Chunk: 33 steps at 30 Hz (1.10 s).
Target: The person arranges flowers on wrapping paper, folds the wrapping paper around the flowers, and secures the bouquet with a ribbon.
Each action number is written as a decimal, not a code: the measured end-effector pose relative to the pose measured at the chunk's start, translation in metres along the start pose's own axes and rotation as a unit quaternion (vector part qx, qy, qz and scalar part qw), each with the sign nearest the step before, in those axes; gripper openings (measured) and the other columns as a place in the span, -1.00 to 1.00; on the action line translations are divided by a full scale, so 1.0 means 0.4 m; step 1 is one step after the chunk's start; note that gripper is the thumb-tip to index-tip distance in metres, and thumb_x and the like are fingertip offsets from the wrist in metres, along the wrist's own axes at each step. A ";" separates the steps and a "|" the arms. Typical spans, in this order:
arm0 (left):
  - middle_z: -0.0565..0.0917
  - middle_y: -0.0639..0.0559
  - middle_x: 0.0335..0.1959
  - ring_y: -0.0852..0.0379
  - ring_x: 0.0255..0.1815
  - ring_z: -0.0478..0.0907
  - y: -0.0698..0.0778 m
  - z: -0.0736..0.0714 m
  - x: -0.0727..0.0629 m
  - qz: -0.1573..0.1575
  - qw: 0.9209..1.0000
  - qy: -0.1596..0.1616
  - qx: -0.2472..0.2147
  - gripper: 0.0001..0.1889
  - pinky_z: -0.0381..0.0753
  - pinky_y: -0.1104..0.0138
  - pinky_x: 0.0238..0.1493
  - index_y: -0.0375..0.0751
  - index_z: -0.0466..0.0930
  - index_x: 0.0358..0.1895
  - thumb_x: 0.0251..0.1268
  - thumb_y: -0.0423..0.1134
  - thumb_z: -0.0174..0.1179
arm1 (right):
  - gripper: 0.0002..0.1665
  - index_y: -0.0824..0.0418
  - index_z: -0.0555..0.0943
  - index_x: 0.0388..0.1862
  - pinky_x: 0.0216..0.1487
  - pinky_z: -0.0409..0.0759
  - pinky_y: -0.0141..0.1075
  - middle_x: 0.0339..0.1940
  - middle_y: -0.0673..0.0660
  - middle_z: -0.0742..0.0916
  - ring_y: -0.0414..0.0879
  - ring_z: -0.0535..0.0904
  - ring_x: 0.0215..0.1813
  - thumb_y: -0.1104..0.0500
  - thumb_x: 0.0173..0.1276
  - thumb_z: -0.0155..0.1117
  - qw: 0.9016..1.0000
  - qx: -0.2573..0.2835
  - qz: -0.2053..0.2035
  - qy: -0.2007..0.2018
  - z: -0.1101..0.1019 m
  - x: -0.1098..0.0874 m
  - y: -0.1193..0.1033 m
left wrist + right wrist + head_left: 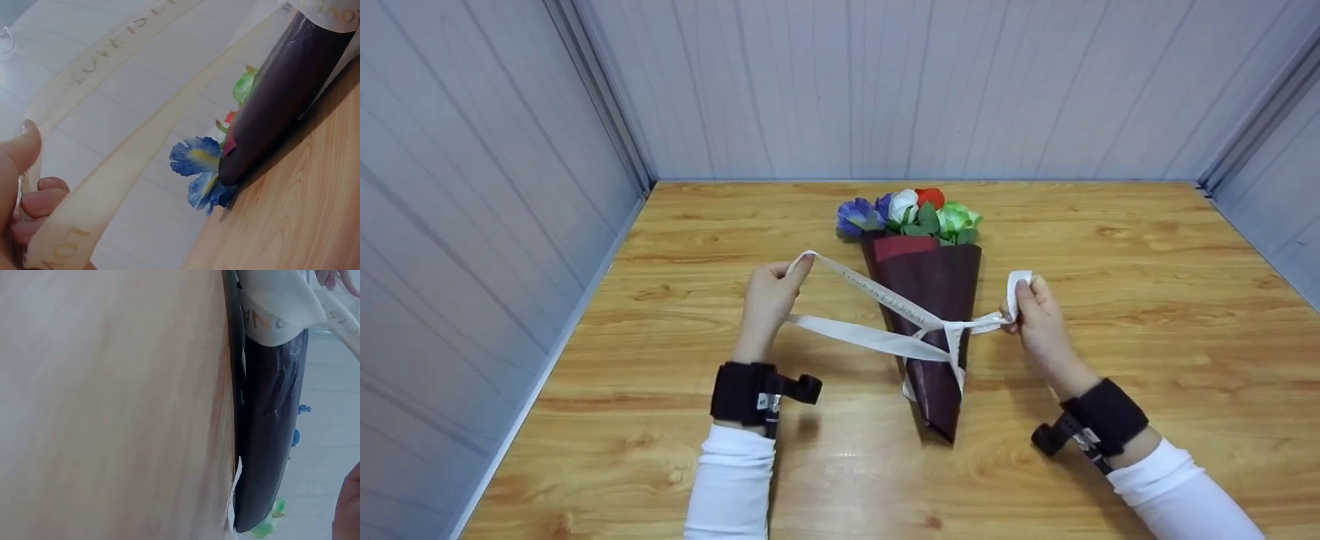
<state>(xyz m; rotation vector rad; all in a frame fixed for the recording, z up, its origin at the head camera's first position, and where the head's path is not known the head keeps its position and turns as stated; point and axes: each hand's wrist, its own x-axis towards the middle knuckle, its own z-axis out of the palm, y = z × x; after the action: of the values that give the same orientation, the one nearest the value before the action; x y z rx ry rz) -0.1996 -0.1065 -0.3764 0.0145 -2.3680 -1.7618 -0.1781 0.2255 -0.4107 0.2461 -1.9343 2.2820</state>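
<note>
A bouquet in dark maroon wrapping paper lies on the table with its blooms toward the back wall. Blue, white, red and green flowers show above the paper. Round its lower part runs a cream ribbon with gold lettering, crossed at the front. My left hand, left of the bouquet, pinches a loop of this ribbon between thumb and fingers; two strands stretch from it to the crossing. To the right of the bouquet, my right hand grips the other end of the ribbon, pulled out sideways from the crossing.
The wooden table carries the bouquet near its middle. Pale panelled walls stand at the back and both sides. A black strap with a small camera is on the left wrist, and another on the right.
</note>
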 end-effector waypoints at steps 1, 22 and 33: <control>0.10 0.19 -0.83 0.25 -0.74 0.01 -0.001 -0.003 -0.003 -0.002 1.000 0.010 -0.003 -0.41 0.00 0.42 -0.60 -0.06 0.12 -0.83 0.27 -0.01 0.20 | -0.72 0.16 0.24 -0.37 -0.56 0.26 -0.50 -0.67 -0.07 0.46 -0.30 0.31 -0.63 0.11 0.57 -0.30 1.000 -0.020 -0.002 -0.003 0.002 -0.003 0.000; 0.36 0.13 -0.76 0.33 -0.82 0.15 -0.029 -0.029 -0.027 -0.066 0.977 0.024 -0.200 -0.69 0.10 0.52 -0.75 -0.24 0.53 -0.48 0.47 -0.25 -0.06 | -0.77 0.17 0.24 -0.20 -0.43 0.54 -0.51 -0.54 0.03 0.67 -0.29 0.53 -0.59 0.11 0.56 -0.39 0.979 0.162 0.119 0.017 -0.031 -0.007 0.001; 0.19 0.20 -0.82 0.38 -0.83 0.00 -0.012 -0.065 -0.061 -0.069 0.931 0.025 -0.357 -0.69 -0.03 0.55 -0.77 -0.21 0.61 -0.40 0.47 -0.22 -0.06 | -0.70 0.12 0.30 -0.31 -0.25 0.42 -0.43 -0.54 -0.01 0.51 -0.22 0.40 -0.42 0.09 0.55 -0.40 0.973 0.203 0.107 0.018 -0.040 -0.023 0.002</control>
<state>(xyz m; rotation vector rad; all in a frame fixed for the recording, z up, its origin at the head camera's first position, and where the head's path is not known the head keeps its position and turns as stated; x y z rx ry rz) -0.1719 -0.1295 -0.3774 0.1214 -1.5917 -2.5431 -0.1700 0.2412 -0.4161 0.0344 -1.5237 2.7881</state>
